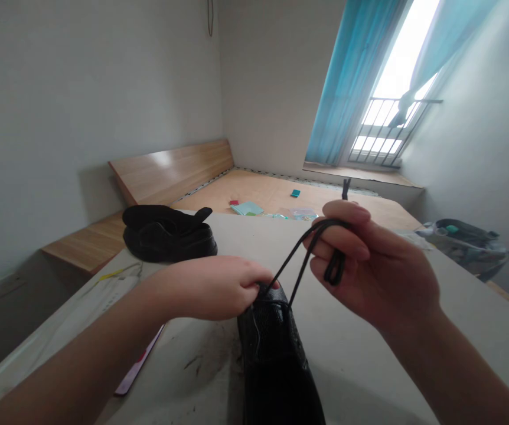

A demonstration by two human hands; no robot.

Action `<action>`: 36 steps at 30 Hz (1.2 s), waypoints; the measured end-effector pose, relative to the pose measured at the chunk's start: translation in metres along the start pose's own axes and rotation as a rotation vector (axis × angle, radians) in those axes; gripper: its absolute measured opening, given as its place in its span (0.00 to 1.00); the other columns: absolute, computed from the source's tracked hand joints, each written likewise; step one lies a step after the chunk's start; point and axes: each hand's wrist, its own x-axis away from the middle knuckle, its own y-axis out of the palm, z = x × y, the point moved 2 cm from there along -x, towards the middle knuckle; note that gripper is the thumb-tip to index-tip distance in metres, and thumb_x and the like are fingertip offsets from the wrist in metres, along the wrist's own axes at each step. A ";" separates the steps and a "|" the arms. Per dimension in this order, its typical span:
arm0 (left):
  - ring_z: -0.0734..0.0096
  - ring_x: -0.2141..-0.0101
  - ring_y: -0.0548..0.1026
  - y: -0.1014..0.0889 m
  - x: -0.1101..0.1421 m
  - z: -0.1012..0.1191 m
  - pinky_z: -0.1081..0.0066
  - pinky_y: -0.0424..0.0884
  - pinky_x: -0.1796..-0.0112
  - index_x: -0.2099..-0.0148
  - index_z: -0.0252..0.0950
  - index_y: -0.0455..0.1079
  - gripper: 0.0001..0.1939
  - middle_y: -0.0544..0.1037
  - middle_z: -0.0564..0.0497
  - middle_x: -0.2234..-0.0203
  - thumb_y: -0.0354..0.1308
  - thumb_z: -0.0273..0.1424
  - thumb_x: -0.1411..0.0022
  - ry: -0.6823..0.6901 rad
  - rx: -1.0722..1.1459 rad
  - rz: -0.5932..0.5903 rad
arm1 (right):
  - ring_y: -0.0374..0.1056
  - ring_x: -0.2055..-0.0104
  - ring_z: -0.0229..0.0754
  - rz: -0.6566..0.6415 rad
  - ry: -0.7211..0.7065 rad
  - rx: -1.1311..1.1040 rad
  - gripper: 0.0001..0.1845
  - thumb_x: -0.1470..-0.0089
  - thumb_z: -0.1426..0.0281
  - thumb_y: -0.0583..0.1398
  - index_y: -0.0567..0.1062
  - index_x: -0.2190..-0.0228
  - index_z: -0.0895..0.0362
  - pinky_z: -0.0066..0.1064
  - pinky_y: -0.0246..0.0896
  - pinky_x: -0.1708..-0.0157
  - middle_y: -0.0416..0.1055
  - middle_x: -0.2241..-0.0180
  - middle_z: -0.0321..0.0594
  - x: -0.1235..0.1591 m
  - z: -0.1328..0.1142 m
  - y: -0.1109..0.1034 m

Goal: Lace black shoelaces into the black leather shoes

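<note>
A black shoe (274, 336) stands on the white tabletop (343, 366) right in front of me. My left hand (219, 287) is closed on the far upper part of this shoe, its thumb and fingers at the edge. Two strands of black shoelace (301, 260) rise from the shoe to my right hand (369, 260). That hand is raised to the right with its fingers curled round the lace; a loop hangs below them and the tips stick up above. What the left fingertips press on is partly hidden. Another black shoe (170, 236) sits at the far left of the table.
Beyond the table lies a wooden bed board (272, 189) with a light green packet (246, 208) and a small teal item (296, 193) on it. A pink flat item (139, 366) lies under my left forearm. At right stands a lined bin (467, 248).
</note>
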 end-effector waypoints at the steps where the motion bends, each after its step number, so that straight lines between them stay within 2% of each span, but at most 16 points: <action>1: 0.69 0.66 0.76 -0.003 0.001 0.001 0.74 0.67 0.69 0.58 0.42 0.75 0.14 0.81 0.55 0.64 0.49 0.29 0.36 -0.022 0.037 0.053 | 0.40 0.80 0.37 0.077 -0.017 0.056 0.13 0.44 0.67 0.57 0.59 0.76 0.50 0.27 0.47 0.81 0.43 0.81 0.28 -0.004 -0.001 -0.006; 3: 0.69 0.71 0.74 -0.007 0.005 0.005 0.73 0.64 0.73 0.59 0.41 0.75 0.13 0.79 0.54 0.69 0.48 0.32 0.35 -0.065 0.107 0.165 | 0.39 0.79 0.38 0.174 -0.023 0.118 0.11 0.42 0.66 0.54 0.60 0.75 0.50 0.28 0.47 0.81 0.42 0.80 0.29 -0.010 -0.001 -0.015; 5: 0.69 0.71 0.74 -0.005 0.009 0.011 0.72 0.63 0.73 0.58 0.42 0.75 0.14 0.79 0.54 0.68 0.48 0.36 0.35 -0.064 0.158 0.209 | 0.39 0.79 0.37 0.224 -0.020 0.087 0.11 0.41 0.66 0.55 0.61 0.75 0.50 0.27 0.48 0.81 0.42 0.80 0.28 -0.012 0.001 -0.019; 7: 0.67 0.64 0.75 -0.001 0.012 0.017 0.71 0.67 0.66 0.50 0.43 0.73 0.16 0.80 0.53 0.61 0.48 0.38 0.34 -0.029 0.196 0.193 | 0.40 0.80 0.36 0.245 -0.015 0.005 0.11 0.43 0.66 0.58 0.62 0.74 0.51 0.25 0.48 0.81 0.44 0.81 0.27 -0.011 0.004 -0.017; 9: 0.65 0.58 0.75 0.003 0.013 0.022 0.69 0.68 0.59 0.45 0.43 0.69 0.18 0.78 0.51 0.54 0.49 0.37 0.34 0.003 0.249 0.182 | 0.42 0.81 0.35 0.210 0.000 -0.038 0.11 0.44 0.66 0.61 0.64 0.74 0.52 0.23 0.48 0.82 0.47 0.83 0.26 -0.008 0.005 -0.013; 10: 0.66 0.57 0.75 0.005 0.012 0.024 0.69 0.68 0.57 0.46 0.43 0.69 0.17 0.78 0.52 0.54 0.50 0.37 0.34 0.023 0.303 0.160 | 0.43 0.82 0.34 0.174 0.019 -0.023 0.11 0.44 0.65 0.62 0.65 0.74 0.52 0.23 0.48 0.82 0.49 0.84 0.26 -0.006 0.006 -0.011; 12: 0.69 0.60 0.75 0.005 0.010 0.025 0.70 0.69 0.59 0.54 0.42 0.71 0.11 0.78 0.54 0.61 0.50 0.36 0.33 0.077 0.482 0.109 | 0.47 0.83 0.33 0.123 0.039 0.098 0.12 0.43 0.62 0.61 0.67 0.74 0.52 0.24 0.48 0.83 0.56 0.85 0.27 -0.004 0.004 -0.011; 14: 0.72 0.66 0.74 0.001 0.008 0.023 0.73 0.69 0.63 0.62 0.40 0.70 0.14 0.76 0.56 0.70 0.47 0.39 0.31 0.098 0.636 0.144 | 0.51 0.83 0.32 0.188 -0.030 0.281 0.12 0.41 0.62 0.59 0.69 0.74 0.54 0.25 0.48 0.82 0.65 0.81 0.31 -0.004 -0.002 -0.018; 16: 0.74 0.71 0.71 -0.006 0.006 0.016 0.74 0.68 0.66 0.68 0.39 0.68 0.19 0.71 0.57 0.76 0.45 0.42 0.29 0.082 0.695 0.269 | 0.55 0.82 0.32 0.332 -0.166 0.429 0.13 0.40 0.65 0.56 0.71 0.75 0.55 0.26 0.47 0.82 0.70 0.77 0.36 -0.007 -0.009 -0.030; 19: 0.78 0.79 0.65 -0.018 0.007 0.007 0.73 0.71 0.67 0.73 0.38 0.62 0.21 0.63 0.59 0.81 0.46 0.43 0.30 0.081 0.763 0.397 | 0.56 0.80 0.33 0.522 -0.337 0.638 0.13 0.40 0.69 0.55 0.72 0.75 0.55 0.28 0.45 0.81 0.67 0.77 0.36 -0.011 -0.018 -0.051; 22: 0.81 0.84 0.58 -0.031 0.013 -0.002 0.74 0.71 0.73 0.75 0.38 0.59 0.20 0.56 0.60 0.84 0.48 0.43 0.32 0.047 0.829 0.477 | 0.51 0.79 0.33 0.562 -0.446 0.890 0.13 0.40 0.68 0.55 0.74 0.74 0.54 0.29 0.43 0.80 0.60 0.79 0.33 -0.015 -0.028 -0.068; 25: 0.80 0.83 0.59 -0.044 0.020 -0.011 0.79 0.63 0.80 0.74 0.38 0.60 0.20 0.54 0.59 0.84 0.48 0.42 0.33 -0.070 0.783 0.587 | 0.50 0.79 0.34 0.456 -0.376 0.994 0.12 0.41 0.69 0.55 0.77 0.71 0.56 0.29 0.43 0.79 0.59 0.80 0.32 -0.014 -0.038 -0.079; 28: 0.81 0.83 0.58 -0.051 0.027 -0.019 0.81 0.58 0.81 0.72 0.38 0.59 0.19 0.56 0.59 0.83 0.45 0.42 0.31 -0.142 0.686 0.567 | 0.49 0.80 0.34 0.284 -0.211 1.144 0.15 0.40 0.63 0.56 0.78 0.70 0.56 0.28 0.44 0.80 0.55 0.82 0.30 -0.008 -0.045 -0.081; 32: 0.79 0.80 0.57 -0.047 0.034 -0.028 0.81 0.57 0.79 0.72 0.37 0.57 0.22 0.59 0.58 0.82 0.43 0.46 0.31 -0.224 0.397 0.325 | 0.54 0.77 0.36 -0.113 0.097 1.472 0.21 0.38 0.54 0.52 0.76 0.71 0.55 0.28 0.50 0.77 0.59 0.79 0.32 0.001 -0.037 -0.071; 34: 0.77 0.79 0.59 -0.041 0.035 -0.030 0.79 0.57 0.80 0.72 0.37 0.60 0.23 0.61 0.57 0.80 0.44 0.48 0.32 -0.258 0.286 0.172 | 0.59 0.74 0.37 -0.299 0.307 1.520 0.19 0.37 0.56 0.52 0.77 0.69 0.53 0.29 0.53 0.75 0.67 0.76 0.34 0.004 -0.024 -0.062; 36: 0.75 0.77 0.63 -0.034 0.034 -0.029 0.78 0.58 0.78 0.67 0.39 0.67 0.20 0.66 0.56 0.77 0.46 0.47 0.33 -0.259 0.198 0.015 | 0.64 0.72 0.38 -0.436 0.469 1.536 0.16 0.37 0.62 0.52 0.78 0.66 0.52 0.29 0.54 0.73 0.73 0.72 0.35 0.006 -0.011 -0.054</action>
